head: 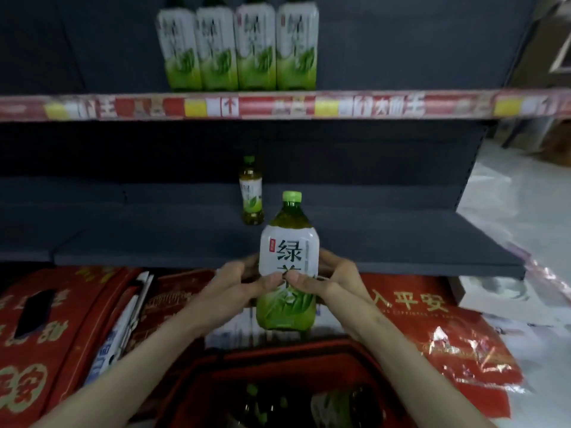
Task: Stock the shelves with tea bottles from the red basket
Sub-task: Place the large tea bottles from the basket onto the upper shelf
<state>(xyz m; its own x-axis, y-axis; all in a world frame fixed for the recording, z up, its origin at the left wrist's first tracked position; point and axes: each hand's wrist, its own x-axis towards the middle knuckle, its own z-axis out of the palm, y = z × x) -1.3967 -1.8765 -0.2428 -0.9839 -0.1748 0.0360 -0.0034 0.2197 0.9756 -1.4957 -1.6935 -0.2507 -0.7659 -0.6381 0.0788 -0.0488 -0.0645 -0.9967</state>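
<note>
A green tea bottle [288, 248] with a white and green label and a green cap stands upright in the air in front of the lower shelf [386, 245]. My left hand [238, 282] and my right hand [327, 279] grip it from both sides, thumbs on the label. One smaller-looking tea bottle [251, 191] stands farther back on the lower shelf. Several tea bottles [238, 46] stand in a row on the upper shelf [370, 105]. The red basket [216, 366] sits below my arms, with more bottles [256, 406] dimly seen inside.
Red printed boxes or bags [46, 319] lie left of the basket under the shelf, and a red plastic bag [448, 329] lies to the right. The upper shelf carries a red and yellow price strip. White floor covering [509, 211] shows at the right.
</note>
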